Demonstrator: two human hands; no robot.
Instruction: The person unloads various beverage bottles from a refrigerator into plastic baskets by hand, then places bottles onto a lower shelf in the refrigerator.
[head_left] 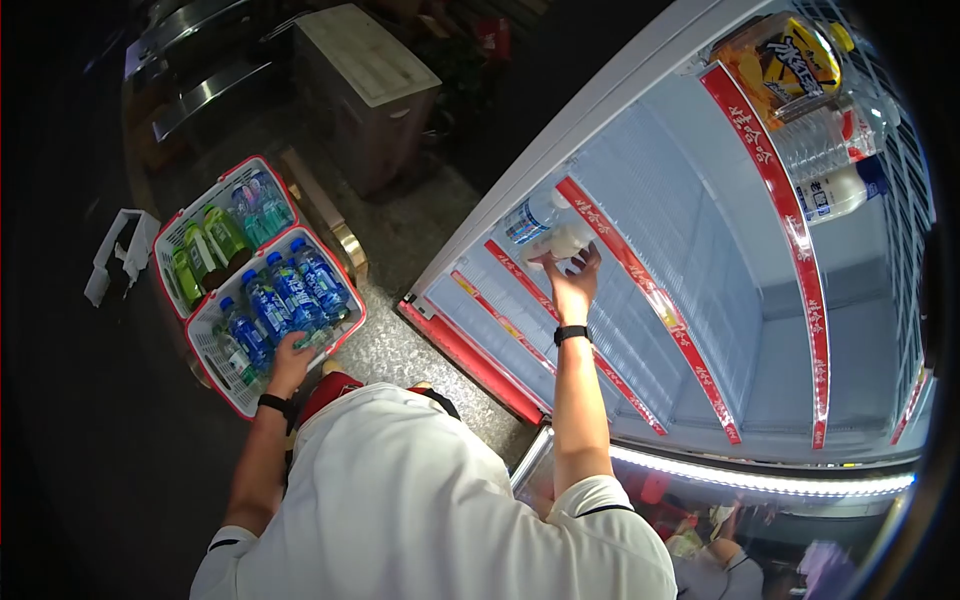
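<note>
My right hand [573,279] reaches into the upright fridge, its fingers curled round a pale, whitish bottle [568,241] whose label I cannot make out. Just beyond, a clear bottle with a blue label [524,222] is on the same shelf. Down to the left, my left hand [291,362] is at the near rim of a white basket with a red edge [352,318]. Its fingers are closed round a clear bottle [316,340], mostly hidden by the hand. Beside it in the basket stand several blue-labelled bottles [266,305].
Behind is a second red-rimmed basket [160,240] with green bottles [224,232] and pale-capped bottles [262,207]. Red-fronted shelves [640,275] cross the fridge; drinks [790,70] lie at its upper right. The glass door [760,482] stands open nearby. A box-like cabinet [365,70] stands beyond.
</note>
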